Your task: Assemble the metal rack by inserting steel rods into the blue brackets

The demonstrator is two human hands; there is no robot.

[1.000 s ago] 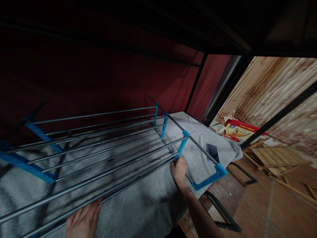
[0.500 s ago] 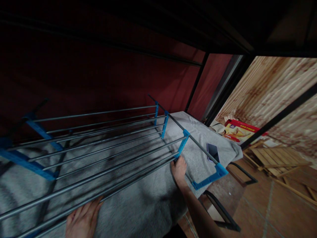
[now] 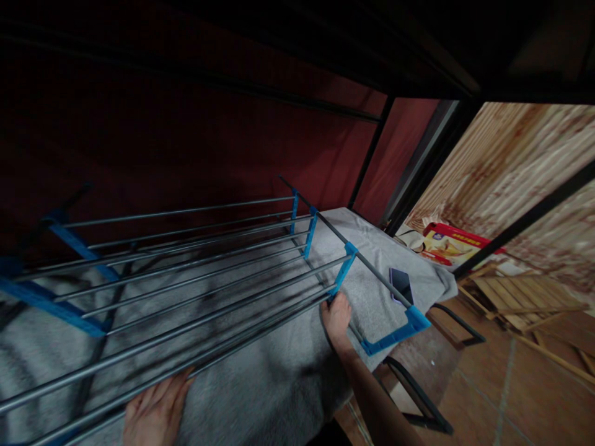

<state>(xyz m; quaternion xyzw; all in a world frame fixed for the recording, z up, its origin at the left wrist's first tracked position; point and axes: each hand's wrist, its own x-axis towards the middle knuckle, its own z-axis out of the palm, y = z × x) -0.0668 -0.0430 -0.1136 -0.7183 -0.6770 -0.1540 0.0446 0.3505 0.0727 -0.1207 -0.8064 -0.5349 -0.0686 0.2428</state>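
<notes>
A shoe rack (image 3: 223, 306) of grey metal tubes and blue plastic joints lies across a grey blanket. My left hand (image 3: 158, 406) is at its near lower tube, bottom left, with the fingers bent against the tube and their tips partly hidden. Further right, my right hand (image 3: 337, 314) is closed around the tube end just under a blue joint (image 3: 343, 272). Beyond that hand, the side frame runs down to a blue corner piece (image 3: 395, 337). The rack's left end joins at another long blue piece (image 3: 51, 306).
A phone (image 3: 400, 286) lies on the blanket (image 3: 279, 378) beside the side frame. Dark metal bars (image 3: 437, 167) frame the space. A red and yellow box (image 3: 458, 243) and slatted wood (image 3: 525, 294) are at right. Black-framed pieces (image 3: 421, 396) stick out below the blanket's edge.
The view has shifted very slightly. Both hands and the rack stay in the same places.
</notes>
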